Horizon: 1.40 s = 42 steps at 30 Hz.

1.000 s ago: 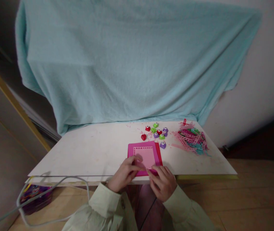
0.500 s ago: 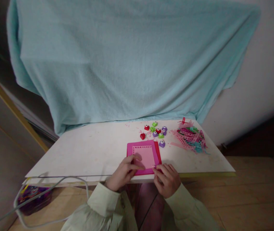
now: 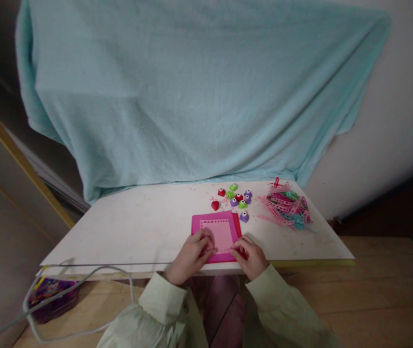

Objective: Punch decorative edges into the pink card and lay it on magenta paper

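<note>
A light pink paper square [image 3: 222, 234] with a punched edge lies on a magenta sheet [image 3: 196, 224], and a red sheet [image 3: 236, 221] shows beneath at the right. At the square's lower left, my left hand [image 3: 191, 255] has thumb and fingers pinched together. My right hand [image 3: 249, 257] pinches at the lower right corner of the square, over a pale strip along its bottom edge. The fingertips cover whatever small part they hold.
Several small red, green and purple punches [image 3: 238, 197] stand behind the sheets. Right of them is a heap of punched paper strips [image 3: 289, 208]. A blue cloth [image 3: 199, 96] hangs behind the white table [image 3: 119, 227]; a white cable [image 3: 115, 268] crosses its front left edge.
My right hand has shifted slightly, its fingers now curled into a pinch at the corner. My left thumb and fingers have drawn closer together. A pale strip now shows along the square's bottom edge.
</note>
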{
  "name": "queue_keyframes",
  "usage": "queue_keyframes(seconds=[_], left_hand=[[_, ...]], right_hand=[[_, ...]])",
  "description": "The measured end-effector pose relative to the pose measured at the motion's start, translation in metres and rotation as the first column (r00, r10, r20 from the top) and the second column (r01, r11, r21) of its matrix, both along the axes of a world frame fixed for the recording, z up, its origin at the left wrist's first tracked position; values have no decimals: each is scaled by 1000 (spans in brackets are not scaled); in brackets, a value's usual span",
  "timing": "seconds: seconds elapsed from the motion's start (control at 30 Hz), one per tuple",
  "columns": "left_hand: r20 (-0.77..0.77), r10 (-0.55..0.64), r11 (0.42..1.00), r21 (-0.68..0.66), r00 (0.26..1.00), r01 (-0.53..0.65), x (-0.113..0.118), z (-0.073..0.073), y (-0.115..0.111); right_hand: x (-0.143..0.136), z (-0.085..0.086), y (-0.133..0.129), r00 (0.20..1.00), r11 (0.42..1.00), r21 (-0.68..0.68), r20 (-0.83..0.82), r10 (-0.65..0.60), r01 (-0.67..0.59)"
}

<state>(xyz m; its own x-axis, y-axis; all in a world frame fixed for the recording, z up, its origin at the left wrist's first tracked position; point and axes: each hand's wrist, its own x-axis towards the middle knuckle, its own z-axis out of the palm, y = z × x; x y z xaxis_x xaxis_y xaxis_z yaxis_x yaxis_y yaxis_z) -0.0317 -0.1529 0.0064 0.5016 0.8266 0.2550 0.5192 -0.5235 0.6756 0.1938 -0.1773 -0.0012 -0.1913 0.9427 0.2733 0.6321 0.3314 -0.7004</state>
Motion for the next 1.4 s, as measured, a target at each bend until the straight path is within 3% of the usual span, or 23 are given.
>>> queue_keyframes(seconds=[0.4,0.53,0.73,1.03,1.2,1.3,1.4], left_hand=[[-146,41,997,76,988,-30,4,4,-5],[-174,12,989,145,985,14,4,3,-9],[-248,-70,977,180,966,117,4,8,-14],[-258,-61,980,169,964,107,3,5,-14],[-265,-59,981,162,962,105,4,3,-15],[-258,-57,980,170,964,104,5,4,-16],[-230,-55,978,183,972,98,5,6,-17]], right_hand=[[-5,-4,6,988,996,7,128,-89,89],[-7,-3,8,987,994,-13,123,-104,107],[-3,-2,10,997,997,-50,46,-59,62],[2,1,13,1000,999,-46,8,5,-4],[0,3,13,998,998,-68,55,-14,18],[-1,3,6,998,999,12,49,-41,41],[1,2,-8,997,986,159,66,30,-40]])
